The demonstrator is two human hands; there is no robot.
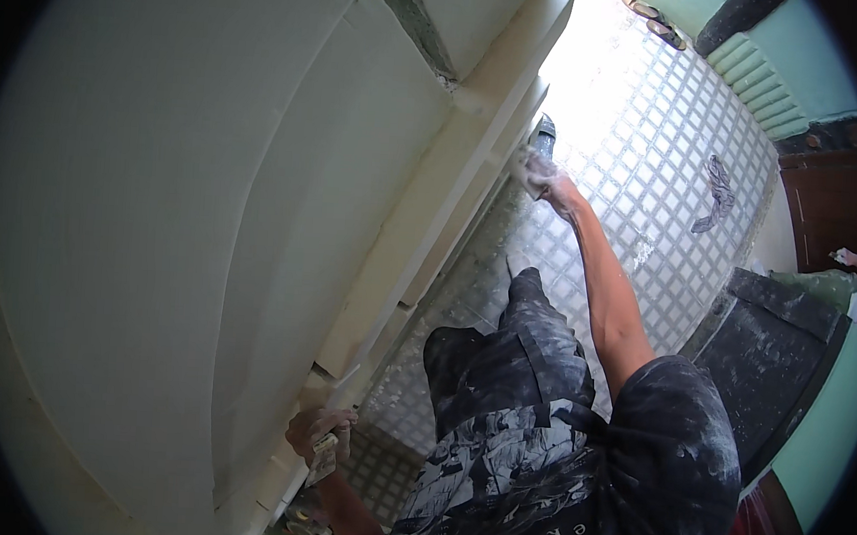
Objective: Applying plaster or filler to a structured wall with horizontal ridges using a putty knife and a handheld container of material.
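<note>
My left hand is closed around a small pale folded sheet with dark marks on it, beside the lower end of the long cream ledge. My right arm stretches far forward. Its hand, powdered with white dust, is closed at the ledge's far end. Something pale shows at its fingers, too blurred to make out. The ledge juts from a large smooth off-white panel filling the left side. White dust also marks my dark clothes.
Below lies a tiled floor with white dust patches. A dark shoe-like thing lies just past my right hand. A crumpled grey cloth rests farther right. A dusty black chest-like piece stands at my right, near a green wall.
</note>
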